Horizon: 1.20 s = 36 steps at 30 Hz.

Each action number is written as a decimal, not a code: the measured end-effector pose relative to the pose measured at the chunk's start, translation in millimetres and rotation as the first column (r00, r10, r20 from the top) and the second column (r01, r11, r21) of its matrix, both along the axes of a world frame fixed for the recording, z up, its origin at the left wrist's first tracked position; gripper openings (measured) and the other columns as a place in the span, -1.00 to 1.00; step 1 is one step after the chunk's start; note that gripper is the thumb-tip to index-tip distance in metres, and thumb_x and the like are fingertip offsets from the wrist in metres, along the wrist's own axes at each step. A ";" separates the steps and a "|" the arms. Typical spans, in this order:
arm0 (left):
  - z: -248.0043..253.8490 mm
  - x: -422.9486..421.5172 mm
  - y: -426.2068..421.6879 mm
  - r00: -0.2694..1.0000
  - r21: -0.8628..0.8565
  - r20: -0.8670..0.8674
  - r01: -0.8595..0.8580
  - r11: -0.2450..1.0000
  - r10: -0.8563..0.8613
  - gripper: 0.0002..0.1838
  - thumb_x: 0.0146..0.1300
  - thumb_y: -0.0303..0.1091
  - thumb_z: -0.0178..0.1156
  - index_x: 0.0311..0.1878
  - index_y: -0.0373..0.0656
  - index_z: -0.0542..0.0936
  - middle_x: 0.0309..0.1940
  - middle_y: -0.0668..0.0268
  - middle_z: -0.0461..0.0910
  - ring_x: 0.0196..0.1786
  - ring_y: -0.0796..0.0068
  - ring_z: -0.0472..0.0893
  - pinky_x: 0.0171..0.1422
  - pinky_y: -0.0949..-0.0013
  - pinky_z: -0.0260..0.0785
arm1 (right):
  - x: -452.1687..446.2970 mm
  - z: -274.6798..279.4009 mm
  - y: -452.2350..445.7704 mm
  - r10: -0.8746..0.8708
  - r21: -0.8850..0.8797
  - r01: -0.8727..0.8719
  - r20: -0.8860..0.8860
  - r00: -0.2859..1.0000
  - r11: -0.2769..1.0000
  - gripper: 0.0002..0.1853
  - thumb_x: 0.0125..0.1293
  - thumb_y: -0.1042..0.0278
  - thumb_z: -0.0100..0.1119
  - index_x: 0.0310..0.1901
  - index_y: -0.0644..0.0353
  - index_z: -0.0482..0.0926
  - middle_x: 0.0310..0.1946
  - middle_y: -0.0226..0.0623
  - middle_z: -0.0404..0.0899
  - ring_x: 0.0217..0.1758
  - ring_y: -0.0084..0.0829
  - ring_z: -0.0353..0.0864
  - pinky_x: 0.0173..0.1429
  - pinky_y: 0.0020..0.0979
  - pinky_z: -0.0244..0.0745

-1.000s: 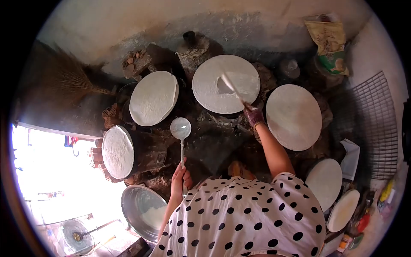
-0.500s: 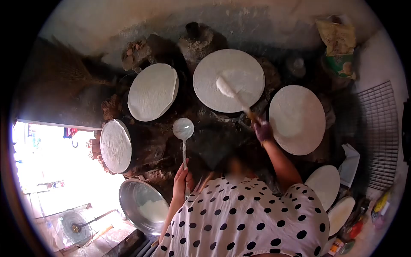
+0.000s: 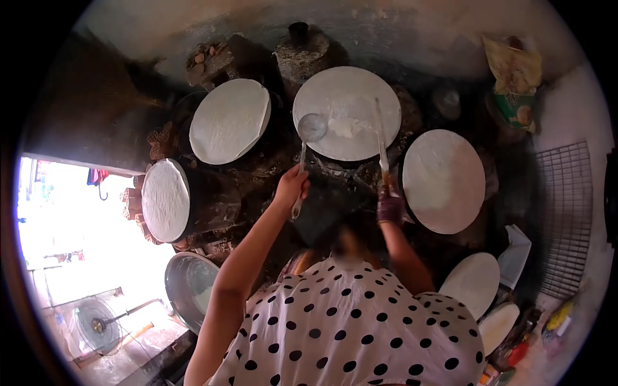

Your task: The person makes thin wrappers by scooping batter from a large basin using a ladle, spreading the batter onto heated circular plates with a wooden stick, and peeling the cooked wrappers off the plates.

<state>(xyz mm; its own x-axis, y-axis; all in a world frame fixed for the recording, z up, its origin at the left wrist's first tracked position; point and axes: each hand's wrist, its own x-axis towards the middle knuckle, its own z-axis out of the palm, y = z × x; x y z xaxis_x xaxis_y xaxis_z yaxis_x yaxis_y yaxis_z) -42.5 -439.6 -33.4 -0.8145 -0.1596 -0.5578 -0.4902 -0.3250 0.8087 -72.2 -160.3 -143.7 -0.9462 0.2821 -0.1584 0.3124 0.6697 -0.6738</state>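
My left hand [image 3: 293,187] grips the handle of a ladle [image 3: 313,127], whose round bowl is over the left edge of the middle griddle [image 3: 346,83]. A thin white layer covers that griddle, with a thicker patch of white batter [image 3: 348,127] near its front. My right hand [image 3: 391,205], in a dark purple glove, is closed round the handle of a long narrow spatula [image 3: 381,138]. The spatula's blade lies over the griddle's right side, turned nearly edge-on. Whether the ladle or blade touches the surface I cannot tell.
White-topped round griddles stand to the left [image 3: 230,121], far left [image 3: 166,201] and right [image 3: 444,181]. A metal pot [image 3: 188,289] with white liquid sits at lower left, near a fan [image 3: 96,325]. White discs [image 3: 472,283] lean at lower right; a wire rack [image 3: 565,219] stands by the wall.
My left hand has carried the ladle forward and right to the middle griddle. My right hand has drawn back slightly, and the spatula has swung right, away from the batter patch. The view has shifted a little.
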 end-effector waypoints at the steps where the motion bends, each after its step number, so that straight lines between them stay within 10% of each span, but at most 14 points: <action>1: -3.6 -10.3 4.6 1.000 0.001 0.000 -0.009 1.000 0.009 -0.68 0.36 -0.35 -0.01 0.16 -0.12 0.41 -0.66 0.42 0.36 -0.74 0.62 0.31 -0.67 0.52 0.15 | 2.2 2.9 -17.5 0.067 -0.024 -0.064 0.228 0.971 0.998 -0.50 0.36 -0.14 -0.09 0.13 0.01 0.54 -0.20 -0.02 0.63 -0.15 -0.01 0.62 -0.08 -0.14 0.52; 2: -9.9 -18.1 8.3 1.000 0.005 -0.004 -0.012 1.000 0.012 -0.80 0.34 -0.39 -0.01 0.00 -0.12 0.43 -0.65 0.41 0.36 -0.73 0.60 0.32 -0.66 0.50 0.17 | 12.9 -20.6 -39.9 0.143 0.059 -0.135 -0.153 0.978 0.989 -0.48 0.36 -0.15 -0.13 0.11 0.03 0.56 -0.22 0.04 0.62 -0.13 0.02 0.61 -0.04 -0.13 0.50; 7: 0.9 -26.3 28.0 0.999 -0.017 0.005 -0.036 0.999 0.036 -0.96 0.31 -0.43 -0.03 -0.28 -0.13 0.40 -0.63 0.38 0.36 -0.70 0.57 0.34 -0.64 0.48 0.20 | -5.8 -55.3 -76.4 0.221 -0.435 -0.137 0.147 0.964 0.890 -0.48 0.28 -0.14 0.03 0.10 0.05 0.57 -0.24 0.09 0.63 -0.04 -0.01 0.61 -0.01 -0.16 0.45; 10: -10.8 -29.9 30.0 0.998 0.026 0.006 -0.070 0.997 0.070 -0.96 0.34 -0.38 -0.02 -0.25 -0.07 0.41 -0.64 0.42 0.36 -0.72 0.59 0.32 -0.65 0.50 0.17 | -7.8 -42.5 -71.1 0.064 -0.129 -0.051 0.096 0.993 0.990 -0.51 0.28 -0.20 0.05 -0.11 0.07 0.64 -0.53 -0.41 0.59 -0.51 -0.52 0.55 -0.48 -0.34 0.40; 14: -9.5 -31.7 32.0 0.990 0.118 -0.016 -0.140 0.983 0.143 -0.89 0.38 -0.34 -0.06 -0.11 -0.08 0.43 -0.64 0.43 0.33 -0.74 0.60 0.28 -0.67 0.51 0.14 | -8.2 -17.3 -92.4 0.178 -0.666 0.029 0.241 0.954 0.746 -0.49 0.24 -0.13 0.11 -0.11 0.21 0.64 -0.45 -0.11 0.67 -0.47 -0.30 0.66 -0.48 -0.24 0.42; 16: 5.8 -17.1 23.9 0.985 0.205 0.023 -0.173 0.963 0.172 -0.83 0.41 -0.33 -0.08 -0.02 -0.09 0.44 -0.66 0.44 0.30 -0.74 0.62 0.26 -0.68 0.52 0.12 | -20.8 -16.2 -71.6 0.253 -0.604 0.031 0.381 0.889 0.796 -0.53 0.26 -0.08 0.14 -0.08 0.20 0.64 -0.47 -0.16 0.66 -0.44 -0.37 0.65 -0.45 -0.26 0.43; 18: 42.7 16.1 5.0 0.974 0.714 -0.061 -0.108 0.692 0.216 -0.80 0.41 -0.36 -0.07 0.04 -0.08 0.43 -0.67 0.44 0.22 -0.75 0.62 0.20 -0.68 0.53 0.07 | -29.9 -14.0 -45.2 0.213 -0.520 -0.039 0.280 0.936 0.853 -0.56 0.27 -0.02 0.14 -0.01 0.16 0.61 -0.42 -0.14 0.66 -0.38 -0.32 0.65 -0.37 -0.27 0.45; 22: 65.1 49.1 1.4 0.951 0.521 -0.133 -0.172 0.836 0.279 -0.68 0.46 -0.31 -0.12 0.23 0.02 0.35 -0.68 0.47 0.14 -0.77 0.66 0.13 -0.71 0.56 0.01 | -28.4 -6.8 -32.6 0.277 -0.166 -0.281 -0.050 0.960 0.945 -0.55 0.29 0.00 0.09 0.19 -0.11 0.51 -0.19 -0.02 0.64 -0.18 -0.04 0.64 -0.08 -0.18 0.51; 24: 55.7 46.7 -8.9 0.959 0.641 -0.070 -0.167 0.749 0.274 -0.65 0.44 -0.33 -0.11 0.26 0.03 0.34 -0.68 0.49 0.15 -0.77 0.67 0.12 -0.73 0.58 -0.02 | -29.9 -5.9 -49.4 0.681 0.336 -0.609 -0.157 0.715 0.718 -0.57 0.28 -0.04 0.07 0.17 -0.26 0.51 -0.18 -0.01 0.63 -0.12 -0.01 0.62 -0.01 -0.09 0.49; 28: 60.2 96.9 -17.0 0.951 0.645 0.051 -0.265 0.716 0.306 -0.69 0.40 -0.29 -0.02 0.18 0.04 0.40 -0.71 0.54 0.13 -0.77 0.71 0.12 -0.74 0.58 -0.03 | -82.0 -39.6 -44.9 0.195 -0.024 -0.199 -0.117 0.974 0.980 -0.63 0.34 -0.07 -0.01 0.00 -0.11 0.63 -0.34 0.00 0.64 -0.29 -0.06 0.66 -0.22 -0.16 0.53; 31: 53.4 160.7 -30.7 0.931 0.662 0.050 -0.302 0.686 0.361 -0.72 0.42 -0.30 -0.05 0.15 0.04 0.41 -0.71 0.54 0.14 -0.77 0.71 0.12 -0.74 0.59 -0.02 | -78.8 9.6 -62.7 0.497 0.439 -0.370 -0.220 0.839 0.819 -0.62 0.32 -0.07 0.01 0.05 -0.14 0.60 -0.15 -0.11 0.64 -0.08 0.01 0.61 -0.06 -0.14 0.51; 32: 51.3 187.4 -39.6 0.919 0.761 0.113 -0.325 0.561 0.378 -0.72 0.44 -0.29 -0.08 0.17 0.02 0.41 -0.70 0.56 0.14 -0.77 0.74 0.15 -0.72 0.62 -0.02 | -80.6 36.4 -71.6 0.459 0.367 -0.438 0.033 0.888 0.821 -0.53 0.29 0.00 0.06 0.11 0.13 0.54 -0.02 -0.09 0.60 0.07 -0.14 0.57 0.13 -0.27 0.44; 34: 41.0 236.1 -51.7 0.888 0.847 0.168 -0.352 0.399 0.427 -0.71 0.46 -0.27 -0.10 0.18 0.00 0.42 -0.70 0.58 0.14 -0.76 0.77 0.17 -0.71 0.65 -0.01 | -102.1 10.7 -76.8 0.244 0.156 -0.204 -0.303 0.921 0.966 -0.53 0.32 -0.09 0.03 -0.02 0.14 0.62 -0.20 -0.04 0.66 -0.14 -0.09 0.64 -0.09 -0.24 0.51; 36: 27.8 284.0 -74.3 0.823 0.855 0.291 -0.452 0.253 0.487 -0.70 0.48 -0.27 -0.15 0.18 -0.05 0.42 -0.68 0.59 0.17 -0.74 0.78 0.19 -0.68 0.66 -0.01 | -103.3 17.6 -112.4 0.133 -0.008 -0.137 -0.183 0.974 0.991 -0.53 0.31 -0.04 0.09 -0.07 0.26 0.62 -0.22 -0.01 0.66 -0.20 -0.23 0.66 -0.12 -0.31 0.51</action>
<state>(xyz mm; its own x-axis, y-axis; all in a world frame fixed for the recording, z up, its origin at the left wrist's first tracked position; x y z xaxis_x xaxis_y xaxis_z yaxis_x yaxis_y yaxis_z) 241.5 -513.9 -5.6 -0.7896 0.0289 -0.6129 0.0209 -0.9970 -0.0739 -175.5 -272.6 -126.1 -0.9888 0.1482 0.0155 0.0910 0.6828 -0.7249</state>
